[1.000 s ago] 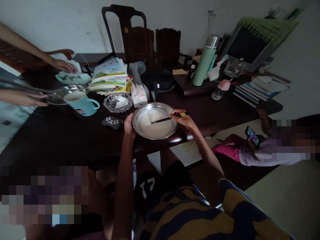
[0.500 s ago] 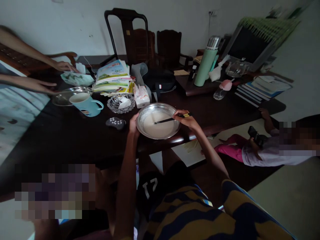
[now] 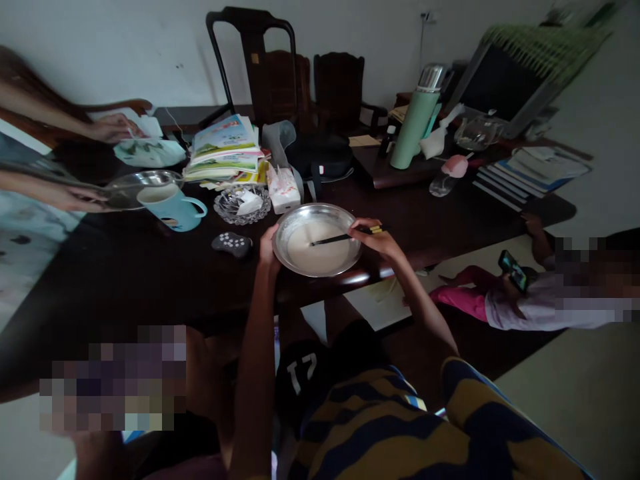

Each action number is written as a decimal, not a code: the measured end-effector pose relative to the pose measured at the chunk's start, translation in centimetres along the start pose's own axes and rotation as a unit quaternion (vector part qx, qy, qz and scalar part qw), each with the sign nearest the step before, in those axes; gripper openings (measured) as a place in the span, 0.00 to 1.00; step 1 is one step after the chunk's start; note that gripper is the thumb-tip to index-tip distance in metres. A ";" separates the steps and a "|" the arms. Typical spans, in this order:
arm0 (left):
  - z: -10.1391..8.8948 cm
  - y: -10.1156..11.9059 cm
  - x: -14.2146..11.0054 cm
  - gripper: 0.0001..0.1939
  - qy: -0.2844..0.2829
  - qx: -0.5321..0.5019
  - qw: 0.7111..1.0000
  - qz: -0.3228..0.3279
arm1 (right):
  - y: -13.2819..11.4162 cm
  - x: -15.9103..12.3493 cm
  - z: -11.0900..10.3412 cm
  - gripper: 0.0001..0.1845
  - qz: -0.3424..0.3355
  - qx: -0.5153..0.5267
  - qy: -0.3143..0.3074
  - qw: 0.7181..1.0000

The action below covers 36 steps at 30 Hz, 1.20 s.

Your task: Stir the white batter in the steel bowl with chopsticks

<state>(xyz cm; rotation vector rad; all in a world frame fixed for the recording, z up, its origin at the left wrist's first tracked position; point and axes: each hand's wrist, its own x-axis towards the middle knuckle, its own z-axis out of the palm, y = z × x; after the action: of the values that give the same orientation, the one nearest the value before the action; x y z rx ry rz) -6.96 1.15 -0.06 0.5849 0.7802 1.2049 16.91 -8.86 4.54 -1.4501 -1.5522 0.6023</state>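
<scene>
A round metal basin (image 3: 320, 213) stands near the front edge of the dark table, holding a pale, milky mixture (image 3: 327, 257). My left hand (image 3: 269, 245) is closed on the basin's left rim. In my right hand (image 3: 376, 240) is a pair of dark chopsticks (image 3: 333, 239) with yellow bands near the top. Their tips dip into the mixture, and this hand lies at the basin's right rim. Left of the basin, apart from my left hand, lies a grey game controller (image 3: 232, 245). A glass ashtray (image 3: 243, 204) and a tissue box (image 3: 283, 190) sit just behind.
At the left, another person's hand (image 3: 83, 198) is on a metal plate (image 3: 145, 179) beside a blue mug (image 3: 173, 210). Books (image 3: 223, 150), a green thermos (image 3: 415, 127) and a pink-capped bottle (image 3: 453, 172) stand farther back. A person with a phone (image 3: 514, 270) is at the right.
The other person's near hand has moved to the metal plate's edge; their far hand has shifted left. The phone at the right has turned, showing its screen. My hands keep their hold.
</scene>
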 end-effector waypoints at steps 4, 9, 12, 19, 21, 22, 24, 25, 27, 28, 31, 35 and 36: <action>0.0 0.0 0.0 0.10 -0.001 -0.002 1.000 0.003 | 0.4 1.2 -0.5 0.11 0.001 -0.010 0.033 0.999; -0.2 0.0 0.2 0.09 -0.014 -0.007 1.000 -0.009 | 0.8 -1.2 -2.3 0.11 0.007 -0.013 0.011 1.000; -0.2 0.0 0.1 0.12 -0.006 -0.012 1.000 -0.008 | 0.3 -1.5 -1.2 0.11 -0.009 -0.025 -0.017 1.000; 0.2 0.1 0.0 0.14 -0.002 -0.012 1.000 0.004 | 0.8 1.6 0.2 0.10 0.002 -0.042 0.048 0.998; 0.2 0.2 0.0 0.14 -0.004 -0.009 1.000 0.004 | 1.1 1.0 -1.0 0.09 0.007 -0.035 0.045 0.998; 0.1 0.2 0.0 0.14 -0.008 -0.008 1.000 0.002 | 1.2 0.4 -1.6 0.10 0.007 -0.029 0.036 0.999; 0.0 0.2 0.0 0.14 -0.014 -0.007 1.000 -0.002 | 1.2 -0.8 -2.4 0.11 0.002 -0.020 0.008 1.000; 0.0 0.2 0.0 0.13 -0.015 -0.006 1.000 -0.002 | 1.0 -1.3 -2.5 0.11 -0.005 -0.018 -0.009 1.000; 0.0 0.1 0.0 0.11 -0.012 -0.005 1.000 0.001 | 0.8 -1.6 -2.0 0.11 -0.017 -0.018 -0.036 0.999; 0.0 0.1 0.0 0.10 -0.011 -0.004 1.000 0.003 | 0.7 -1.5 -1.5 0.11 -0.020 -0.018 -0.045 0.999; 0.1 0.1 0.0 0.08 -0.011 -0.001 1.000 0.005 | 0.7 -0.1 -0.1 0.11 -0.019 -0.025 -0.028 0.999; 0.1 0.1 0.0 0.09 -0.003 0.016 1.000 0.002 | 1.1 1.0 -0.3 0.09 -0.017 -0.064 0.050 0.997; 0.1 0.2 0.0 0.09 -0.001 0.020 1.000 0.002 | 1.1 0.8 -0.7 0.09 -0.016 -0.071 0.058 0.996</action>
<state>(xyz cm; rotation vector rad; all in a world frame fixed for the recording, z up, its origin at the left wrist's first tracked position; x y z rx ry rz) -6.95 1.20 0.13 0.6206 0.8033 1.1945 18.16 -8.01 4.19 -1.5359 -1.5489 0.3886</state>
